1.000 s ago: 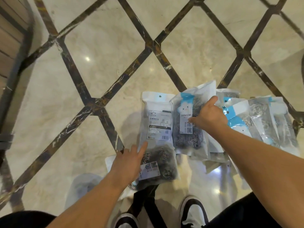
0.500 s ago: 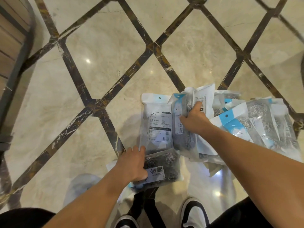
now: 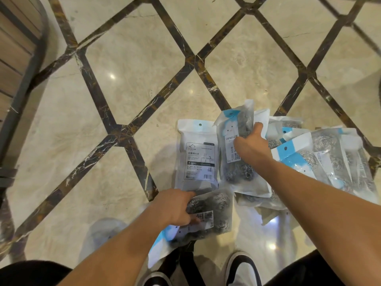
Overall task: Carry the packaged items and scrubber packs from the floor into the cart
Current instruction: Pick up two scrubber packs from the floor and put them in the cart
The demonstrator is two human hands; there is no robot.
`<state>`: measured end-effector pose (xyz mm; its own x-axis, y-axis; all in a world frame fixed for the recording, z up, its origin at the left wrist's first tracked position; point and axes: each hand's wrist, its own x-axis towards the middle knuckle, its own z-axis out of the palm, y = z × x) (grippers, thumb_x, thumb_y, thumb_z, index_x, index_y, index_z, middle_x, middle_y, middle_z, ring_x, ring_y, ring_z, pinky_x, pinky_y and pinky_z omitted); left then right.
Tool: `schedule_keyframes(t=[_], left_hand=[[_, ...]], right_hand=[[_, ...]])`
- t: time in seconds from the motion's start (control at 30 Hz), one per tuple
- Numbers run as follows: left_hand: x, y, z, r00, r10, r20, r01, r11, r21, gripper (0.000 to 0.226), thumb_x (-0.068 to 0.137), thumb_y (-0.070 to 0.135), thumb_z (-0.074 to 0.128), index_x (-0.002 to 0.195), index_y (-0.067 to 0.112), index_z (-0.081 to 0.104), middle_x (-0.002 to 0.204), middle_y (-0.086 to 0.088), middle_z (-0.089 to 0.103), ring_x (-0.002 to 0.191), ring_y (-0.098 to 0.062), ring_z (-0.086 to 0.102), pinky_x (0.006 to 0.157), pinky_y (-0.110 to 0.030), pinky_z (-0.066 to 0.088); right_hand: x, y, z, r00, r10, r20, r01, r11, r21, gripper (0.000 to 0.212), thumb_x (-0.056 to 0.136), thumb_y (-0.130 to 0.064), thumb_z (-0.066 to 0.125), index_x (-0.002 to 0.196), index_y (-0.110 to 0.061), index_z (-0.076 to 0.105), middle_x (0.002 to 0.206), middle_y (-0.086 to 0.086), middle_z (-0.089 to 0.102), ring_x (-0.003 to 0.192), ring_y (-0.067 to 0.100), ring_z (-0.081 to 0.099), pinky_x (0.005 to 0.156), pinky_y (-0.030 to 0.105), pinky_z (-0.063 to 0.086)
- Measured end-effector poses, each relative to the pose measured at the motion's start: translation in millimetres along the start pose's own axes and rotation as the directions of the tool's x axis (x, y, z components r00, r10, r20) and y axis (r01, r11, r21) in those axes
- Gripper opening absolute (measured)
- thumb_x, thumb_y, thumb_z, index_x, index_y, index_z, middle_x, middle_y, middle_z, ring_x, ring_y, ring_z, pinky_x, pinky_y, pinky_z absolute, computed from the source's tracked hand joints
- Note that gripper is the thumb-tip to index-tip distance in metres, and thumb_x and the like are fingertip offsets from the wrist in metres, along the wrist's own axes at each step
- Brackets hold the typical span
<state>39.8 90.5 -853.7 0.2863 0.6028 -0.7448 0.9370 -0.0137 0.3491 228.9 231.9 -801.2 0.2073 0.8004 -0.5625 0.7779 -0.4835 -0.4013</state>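
1. Left hand (image 3: 177, 207), forearm stretched forward from lower left, fingers curled around a scrubber pack (image 3: 214, 213) lying on the marble floor (image 3: 127, 83), near the shoes (image 3: 241, 269)
2. Right hand (image 3: 251, 147), arm reaching in from lower right, thumb raised, fingers clamped on an upright pack with blue header (image 3: 233, 129)
3. White labelled pack (image 3: 198, 157) flat between both hands
4. More packs (image 3: 334, 157) heaped at right, on the floor
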Motion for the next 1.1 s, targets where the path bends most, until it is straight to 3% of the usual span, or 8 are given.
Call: schedule_keyframes(t=[0.13,0.33,0.47,0.57,0.63,0.77,0.9,1.1], left_hand=[[-9,-6,-16,1.000,0.024,-0.017,-0.024,0.999,-0.035,0.062,0.084,0.070,0.066,0.137,0.041,0.051,0.124,0.000,0.073,0.117,-0.030,0.066,0.091,-0.037,0.051],[-68,-15,-71,0.974,-0.167,-0.152,0.138,0.973,-0.185,0.065,0.090,0.066,0.067,0.142,0.036,0.041,0.117,-0.005,0.070,0.107,-0.031,0.067,0.080,-0.036,0.048],[-149,-11,-122,0.869,-0.373,-0.326,0.082,0.757,-0.648,0.056,0.080,0.060,0.081,0.123,0.035,0.057,0.104,0.008,0.073,0.093,-0.020,0.070,0.085,-0.042,0.058],[-222,16,-180,0.789,-0.463,-0.403,-0.084,0.569,-0.818,0.037,0.082,0.036,0.088,0.111,0.033,0.065,0.099,0.017,0.073,0.081,0.009,0.067,0.073,-0.018,0.054],[-274,38,-220,0.746,-0.515,-0.422,-0.177,0.458,-0.871,0.033,0.083,0.026,0.088,0.108,0.029,0.068,0.100,0.012,0.077,0.080,0.005,0.069,0.072,-0.016,0.053],[-397,81,-291,0.678,-0.606,-0.416,-0.316,0.270,-0.909,0.029,0.087,0.023,0.085,0.112,0.022,0.071,0.103,0.001,0.081,0.095,-0.021,0.077,0.087,-0.043,0.060],[-507,117,-353,0.600,-0.692,-0.401,-0.452,0.121,-0.884,0.039,0.087,0.021,0.083,0.124,0.018,0.070,0.104,0.001,0.082,0.097,-0.019,0.079,0.072,-0.032,0.063],[-640,158,-419,0.511,-0.767,-0.387,-0.606,-0.002,-0.795,0.039,0.088,0.021,0.082,0.125,0.019,0.070,0.109,-0.004,0.082,0.101,-0.028,0.079,0.093,-0.051,0.061]], right_hand=[[2,-3,-9,0.991,-0.108,-0.085,0.099,0.990,-0.104,0.080,0.093,-0.059,0.067,0.148,-0.018,0.026,0.131,0.017,0.063,0.117,0.044,0.062,0.092,0.049,0.050],[-13,-25,-58,0.978,-0.118,-0.169,0.112,0.993,-0.044,0.090,0.086,-0.058,0.077,0.147,-0.010,0.032,0.131,0.021,0.064,0.119,0.045,0.062,0.088,0.048,0.048],[-63,-50,-121,0.983,-0.079,-0.168,0.081,0.997,0.008,0.092,0.080,-0.057,0.084,0.142,-0.002,0.043,0.131,0.023,0.064,0.119,0.043,0.062,0.091,0.047,0.051],[-122,-95,-182,0.981,-0.138,-0.135,0.146,0.988,0.049,0.089,0.081,-0.056,0.084,0.142,-0.003,0.046,0.132,0.020,0.064,0.120,0.039,0.061,0.086,0.039,0.048],[-167,-132,-226,0.976,-0.172,-0.134,0.190,0.972,0.136,0.089,0.079,-0.057,0.085,0.141,-0.006,0.048,0.131,0.014,0.064,0.118,0.034,0.062,0.083,0.034,0.047],[-259,-204,-320,0.960,-0.247,-0.130,0.271,0.935,0.230,0.080,0.070,-0.062,0.089,0.127,-0.015,0.059,0.121,0.004,0.070,0.110,0.025,0.068,0.091,0.038,0.057],[-349,-269,-407,0.930,-0.339,-0.144,0.365,0.896,0.252,0.041,0.074,-0.052,0.091,0.091,-0.030,0.060,0.101,-0.005,0.071,0.103,0.021,0.069,0.097,0.044,0.058],[-450,-341,-492,0.875,-0.469,-0.117,0.483,0.840,0.248,0.060,0.072,-0.053,0.091,0.116,-0.018,0.072,0.104,-0.002,0.078,0.098,0.020,0.073,0.081,0.031,0.052]])
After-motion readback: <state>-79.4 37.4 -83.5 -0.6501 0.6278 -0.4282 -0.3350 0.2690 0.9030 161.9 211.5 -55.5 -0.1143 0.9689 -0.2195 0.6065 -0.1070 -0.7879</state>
